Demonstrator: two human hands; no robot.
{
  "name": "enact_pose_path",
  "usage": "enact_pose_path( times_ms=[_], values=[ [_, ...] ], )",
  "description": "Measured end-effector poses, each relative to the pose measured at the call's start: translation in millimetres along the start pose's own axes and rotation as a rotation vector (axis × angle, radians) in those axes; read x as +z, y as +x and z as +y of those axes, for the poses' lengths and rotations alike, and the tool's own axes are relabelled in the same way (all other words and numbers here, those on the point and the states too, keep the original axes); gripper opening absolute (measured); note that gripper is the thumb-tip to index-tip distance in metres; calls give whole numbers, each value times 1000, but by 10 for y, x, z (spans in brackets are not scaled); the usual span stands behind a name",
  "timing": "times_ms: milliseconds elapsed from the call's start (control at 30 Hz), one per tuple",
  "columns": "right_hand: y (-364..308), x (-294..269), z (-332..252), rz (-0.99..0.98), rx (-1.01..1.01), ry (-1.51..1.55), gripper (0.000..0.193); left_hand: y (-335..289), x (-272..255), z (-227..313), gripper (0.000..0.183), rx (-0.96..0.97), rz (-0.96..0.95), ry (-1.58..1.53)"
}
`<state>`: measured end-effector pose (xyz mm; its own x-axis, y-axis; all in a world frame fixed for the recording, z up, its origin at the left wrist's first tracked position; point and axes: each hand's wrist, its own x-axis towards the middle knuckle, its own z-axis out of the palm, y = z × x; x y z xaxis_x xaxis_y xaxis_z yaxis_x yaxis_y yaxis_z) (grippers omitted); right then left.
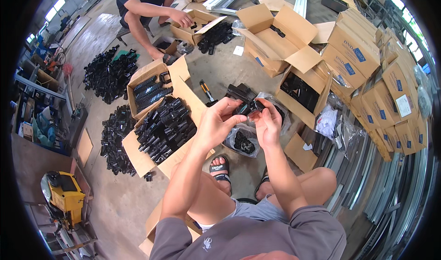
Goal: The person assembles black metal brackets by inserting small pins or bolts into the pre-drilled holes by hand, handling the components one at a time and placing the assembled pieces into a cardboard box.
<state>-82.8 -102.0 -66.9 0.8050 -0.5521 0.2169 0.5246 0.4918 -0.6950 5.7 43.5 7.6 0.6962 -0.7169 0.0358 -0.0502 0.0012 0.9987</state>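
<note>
In front of my knees, both hands hold a small black plastic part [251, 107] between them. My left hand [216, 123] pinches its left side with thumb and forefinger. Closed on the other side, my right hand [268, 123] has its fingertips at the part's right end. Just beyond my fingers show dark ribbed parts [240, 93]; I cannot tell whether they touch the held piece. Below the hands stands a clear plastic bag [240, 141] of small black pieces. To the left, an open carton [183, 150] is filled with black plastic parts.
Heaps of black parts [110, 74] lie on the floor at left. An orange-handled tool [206, 91] lies beyond my left hand. Open cartons [294, 30] and stacked boxes [351, 53] stand at right, near metal profiles [390, 205]. A seated co-worker [142, 7] reaches into a carton.
</note>
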Motion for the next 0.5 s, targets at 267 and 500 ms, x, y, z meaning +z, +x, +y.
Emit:
enact_pose_path(
  times_ms=[267, 500],
  values=[
    [13, -16, 6, -21, -24, -30, 38, 38, -6, -73, 35, -19, -15, -103],
    [30, 27, -7, 3, -14, -79, 39, 27, -6, -95, 34, 1, -52, -68]
  ],
)
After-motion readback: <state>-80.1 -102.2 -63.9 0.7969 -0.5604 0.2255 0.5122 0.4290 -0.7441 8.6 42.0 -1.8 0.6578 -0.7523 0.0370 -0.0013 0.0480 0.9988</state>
